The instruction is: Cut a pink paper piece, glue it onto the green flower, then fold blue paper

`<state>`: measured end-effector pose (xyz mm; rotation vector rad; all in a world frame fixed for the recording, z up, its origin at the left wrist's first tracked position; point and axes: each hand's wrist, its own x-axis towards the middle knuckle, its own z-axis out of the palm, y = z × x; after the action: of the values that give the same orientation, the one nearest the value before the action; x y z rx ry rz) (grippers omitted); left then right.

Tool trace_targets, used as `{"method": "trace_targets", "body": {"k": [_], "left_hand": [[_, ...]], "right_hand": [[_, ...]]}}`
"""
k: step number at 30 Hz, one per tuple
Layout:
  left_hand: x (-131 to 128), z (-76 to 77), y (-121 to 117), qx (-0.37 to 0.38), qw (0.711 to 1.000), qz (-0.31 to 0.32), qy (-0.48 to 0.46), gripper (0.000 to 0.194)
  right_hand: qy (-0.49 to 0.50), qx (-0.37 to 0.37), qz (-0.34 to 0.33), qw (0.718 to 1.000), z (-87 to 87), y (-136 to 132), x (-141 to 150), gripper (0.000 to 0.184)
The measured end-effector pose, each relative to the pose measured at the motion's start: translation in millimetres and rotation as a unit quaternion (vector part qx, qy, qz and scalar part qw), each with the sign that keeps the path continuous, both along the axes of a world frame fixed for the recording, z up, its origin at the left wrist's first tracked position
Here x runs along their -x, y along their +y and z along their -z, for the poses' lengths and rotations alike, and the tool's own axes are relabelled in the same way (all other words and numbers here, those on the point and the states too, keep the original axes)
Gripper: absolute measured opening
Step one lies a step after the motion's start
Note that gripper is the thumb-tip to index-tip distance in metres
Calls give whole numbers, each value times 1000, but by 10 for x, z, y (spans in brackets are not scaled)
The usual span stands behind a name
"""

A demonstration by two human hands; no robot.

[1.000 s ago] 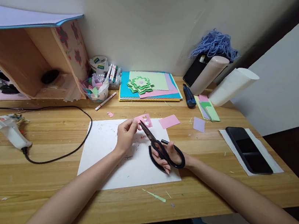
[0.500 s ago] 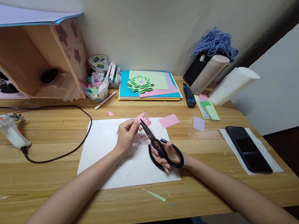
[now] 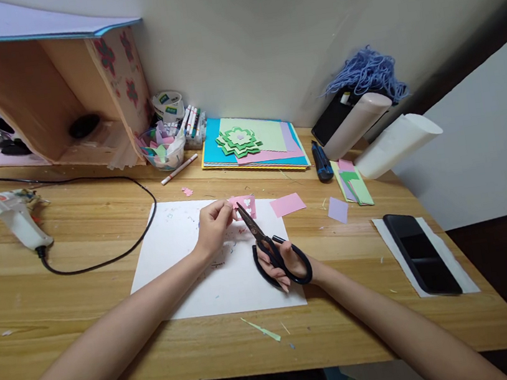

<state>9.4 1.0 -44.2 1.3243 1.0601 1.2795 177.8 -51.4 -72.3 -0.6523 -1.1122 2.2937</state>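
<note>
Scissors (image 3: 256,232), handles gripped in the right hand's (image 3: 293,263) fingers, point at pink holed paper (image 3: 240,200) pinched in the left hand's (image 3: 213,227) fingertips, seemingly to steady it beside the blades, with white paper (image 3: 162,247) beneath both hands.

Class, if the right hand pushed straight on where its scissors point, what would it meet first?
Probably the pink cut-out paper held in the left hand: the scissors in the right hand point at it. Depth is unclear, so the left hand might come first.
</note>
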Motion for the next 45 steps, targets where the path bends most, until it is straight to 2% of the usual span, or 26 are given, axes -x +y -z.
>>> {"method": "trace_targets", "body": {"k": [13, 21, 26, 31, 45], "left_hand": [[5, 20, 12, 4, 1000, -16, 0, 30], [6, 8, 20, 9, 999, -14, -41, 23], [5, 4, 18, 7, 999, 16, -39, 23], [6, -6, 12, 12, 998, 50, -41, 23], [-3, -17, -3, 61, 991, 114, -29, 32]], "right_hand": [[-27, -32, 0, 999, -3, -12, -22, 64], [-26, -35, -3, 999, -27, -15, -17, 64], [-30, -39, 20, 999, -22, -26, -20, 66], [-3, -7, 2, 1000, 6, -19, -22, 69], [35, 10, 15, 999, 44, -26, -7, 65]]}}
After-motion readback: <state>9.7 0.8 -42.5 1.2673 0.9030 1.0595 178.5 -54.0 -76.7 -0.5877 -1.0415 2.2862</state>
